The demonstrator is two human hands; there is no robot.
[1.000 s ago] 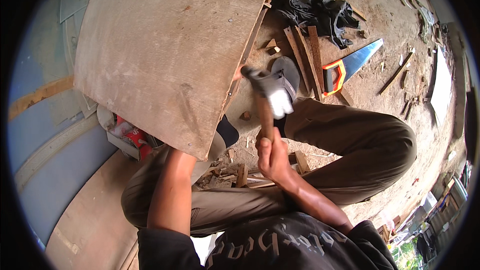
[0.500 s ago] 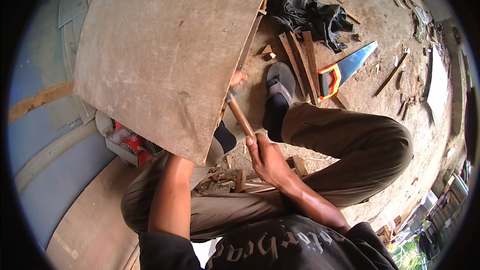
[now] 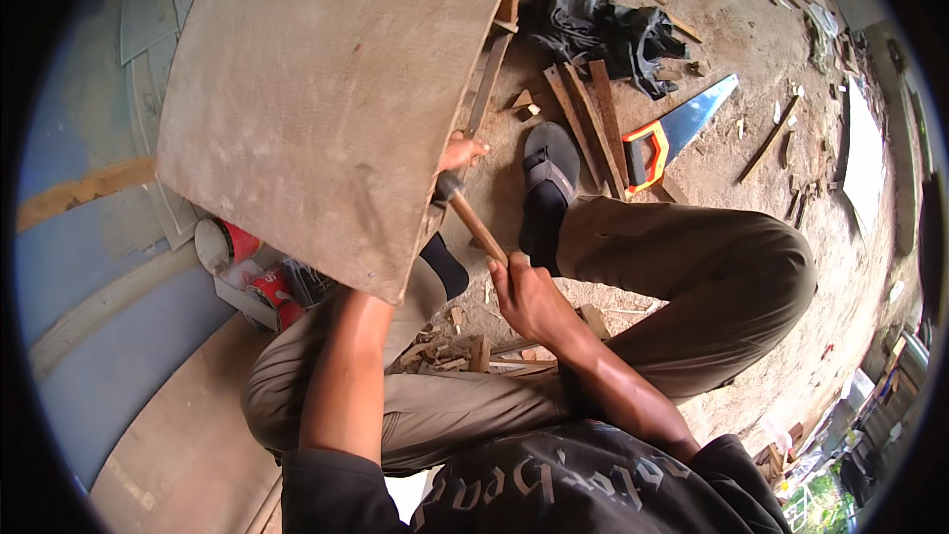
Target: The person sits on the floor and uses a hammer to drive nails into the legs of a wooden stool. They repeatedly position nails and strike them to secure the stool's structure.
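Note:
A large plywood panel [image 3: 297, 89] leans over my left leg, with a wooden frame strip [image 3: 487, 84] along the underside of its right edge. My left hand [image 3: 462, 151] reaches beneath the panel and comes out at that edge. Its fingers look curled, but most of the hand is hidden, and I cannot make out what it grips. Wrapped around the wooden handle of a hammer [image 3: 474, 224] is my right hand [image 3: 537, 299]. The dark hammer head sits close to the frame edge, just below my left hand; whether it touches is unclear.
An orange-handled hand saw [image 3: 682, 129] lies on the floor beside several narrow wood strips [image 3: 591, 124]. Beyond them is a crumpled black plastic bag [image 3: 603, 35]. Wood scraps [image 3: 474, 351] lie between my legs. Red cans [image 3: 272, 297] stand at the left near a blue wall [image 3: 109, 287].
The panel's lower corner has shifted up slightly and its right edge to the left. The hammer head has moved left, close to the edge. More of my left hand shows.

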